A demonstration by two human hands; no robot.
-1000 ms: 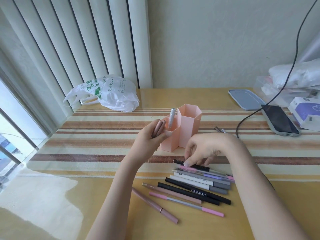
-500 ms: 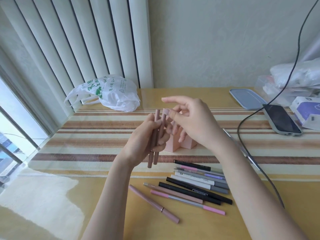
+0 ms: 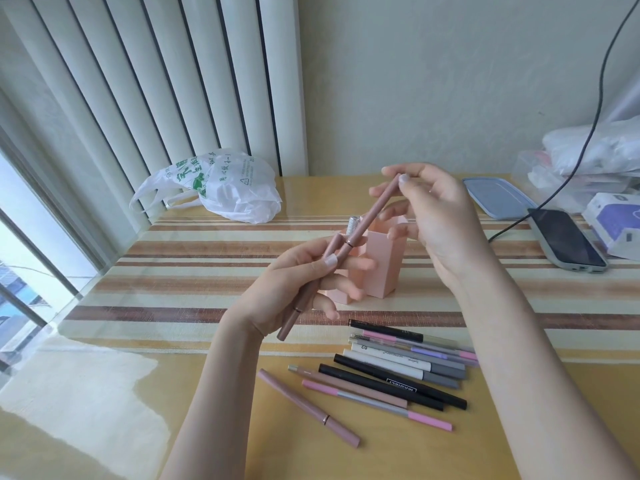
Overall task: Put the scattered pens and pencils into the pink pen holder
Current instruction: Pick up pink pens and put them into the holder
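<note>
Your left hand [image 3: 294, 282] grips two dusty-pink pens above the table [image 3: 214, 427], while your right hand [image 3: 433, 216] pinches the far tip of the longer pen [image 3: 377, 209] between thumb and fingers. The second pen [image 3: 301, 306] runs down through the left palm, its near end poking out below the wrist; how far its other end reaches is hard to tell where the two pens cross. Both hands hide much of the pink pen holder [image 3: 382, 268], which stands on the striped mat [image 3: 180, 271] behind them; one compartment's wall shows, the lower one is mostly covered. A glittery silver pen cap [image 3: 354, 225] sticks up from it, its barrel unseen. Near and right of the holder, a loose pile of pens [image 3: 398, 372] lies on the table, black, white, grey and pink, partly hidden at its right end by your right forearm. One pink pen [image 3: 308, 407] lies apart on the left of the pile. The table is yellow and glossy. A white plastic bag [image 3: 228, 188] sits far left by the vertical blinds [image 3: 156, 81]. At far right lie a phone [image 3: 564, 240], a blue lid [image 3: 495, 195] and a box [image 3: 616, 220] cut off by the frame, with a black cable [image 3: 595, 109] hanging down the pale wall.
</note>
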